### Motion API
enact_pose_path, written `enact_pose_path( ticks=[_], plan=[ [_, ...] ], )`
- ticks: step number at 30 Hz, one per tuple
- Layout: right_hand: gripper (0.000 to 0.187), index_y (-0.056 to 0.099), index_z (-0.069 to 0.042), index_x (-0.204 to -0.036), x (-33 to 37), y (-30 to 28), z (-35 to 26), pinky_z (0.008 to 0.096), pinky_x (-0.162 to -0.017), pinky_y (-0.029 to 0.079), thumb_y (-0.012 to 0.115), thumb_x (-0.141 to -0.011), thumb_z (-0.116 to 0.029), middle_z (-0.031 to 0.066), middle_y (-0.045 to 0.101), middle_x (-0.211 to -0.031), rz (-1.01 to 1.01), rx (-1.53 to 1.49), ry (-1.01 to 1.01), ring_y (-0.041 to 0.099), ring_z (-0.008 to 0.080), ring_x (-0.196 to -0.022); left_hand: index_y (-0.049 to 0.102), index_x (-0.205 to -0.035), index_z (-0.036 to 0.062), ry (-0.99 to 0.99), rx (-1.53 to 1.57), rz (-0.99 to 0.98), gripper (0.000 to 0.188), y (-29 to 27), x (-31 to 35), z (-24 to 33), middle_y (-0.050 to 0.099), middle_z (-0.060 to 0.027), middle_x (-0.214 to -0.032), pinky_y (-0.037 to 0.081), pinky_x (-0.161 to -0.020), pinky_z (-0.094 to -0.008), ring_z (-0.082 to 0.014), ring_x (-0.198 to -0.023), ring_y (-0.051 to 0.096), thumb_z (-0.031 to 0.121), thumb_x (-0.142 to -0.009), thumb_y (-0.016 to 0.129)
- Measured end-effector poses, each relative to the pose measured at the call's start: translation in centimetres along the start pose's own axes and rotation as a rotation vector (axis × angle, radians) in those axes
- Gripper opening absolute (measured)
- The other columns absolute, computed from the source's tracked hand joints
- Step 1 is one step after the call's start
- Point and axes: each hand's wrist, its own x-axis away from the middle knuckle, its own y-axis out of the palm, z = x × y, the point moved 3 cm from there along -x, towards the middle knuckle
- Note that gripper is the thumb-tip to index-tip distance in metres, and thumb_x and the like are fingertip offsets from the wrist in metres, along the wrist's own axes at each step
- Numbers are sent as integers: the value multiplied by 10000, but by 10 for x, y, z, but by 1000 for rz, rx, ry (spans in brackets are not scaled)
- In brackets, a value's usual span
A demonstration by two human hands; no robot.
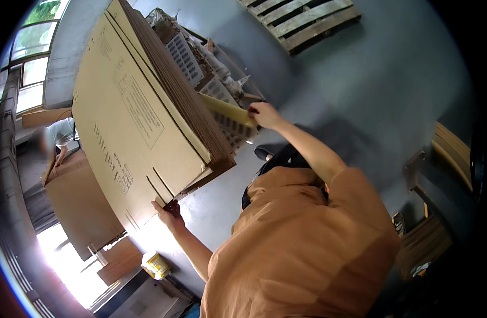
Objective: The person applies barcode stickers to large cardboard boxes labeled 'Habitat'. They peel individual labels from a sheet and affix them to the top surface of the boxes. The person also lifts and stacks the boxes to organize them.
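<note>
A thick stack of flattened cardboard boxes [121, 106] stands tilted in front of me on the left, its layered edges facing right. My left hand [170, 214] grips the near lower edge of the stack, thumb on the printed face and fingers curled under. My right hand [262, 114] is closed on the end of a pale yellow strip [230, 110], which runs left to the stack's layered side. The strip's far end is hidden behind the cardboard, and its material is unclear.
Grey perforated panels [185, 58] and crumpled plastic wrap [219, 63] lie beyond the stack. A wooden pallet [317, 26] rests on the floor. At left, another person [63, 132] handles a brown cardboard sheet [84, 199]. A yellow-white container [156, 266] stands below; brown boards [454, 153] are at right.
</note>
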Motion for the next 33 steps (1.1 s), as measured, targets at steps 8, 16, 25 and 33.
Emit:
enact_pose_path(
  ticks=[8, 16, 25, 33],
  plan=[
    [143, 589, -2, -946, 34, -188, -61, 269, -744, 460, 524, -908, -123, 75, 656, -1035, 60, -746, 51, 574, 111, -849, 571, -870, 20, -106, 24, -157, 703, 26, 29, 5, 596, -114, -645, 449, -484, -320, -226, -567, 579, 704, -897, 411],
    [158, 534, 12, -846, 44, -212, -227, 294, -887, 422, 443, -793, -105, 312, 537, -1289, -377, -952, -409, 585, 248, -1022, 629, -864, -9, 628, -221, -533, 100, 89, 135, 115, 657, -82, -794, 501, -678, -257, -121, -725, 601, 57, -913, 572],
    [171, 559, 56, -824, 88, -127, -336, 488, -853, 544, 467, -709, -31, 397, 593, -1075, -777, -1053, -347, 645, 440, -995, 406, -1430, 203, 1679, -848, -657, 1141, 117, 168, 173, 404, -135, -1441, 85, -1126, -575, -314, -1359, 355, 625, -457, 828],
    [388, 460, -37, -1140, 75, -23, -335, 343, -883, 504, 636, -891, -277, 311, 617, -1137, -666, -776, -285, 644, 285, -1019, 407, -1364, 98, 1196, -807, -922, 931, 47, 55, 126, 658, -139, -918, 535, -604, -415, -337, -763, 666, 464, -628, 846]
  ],
)
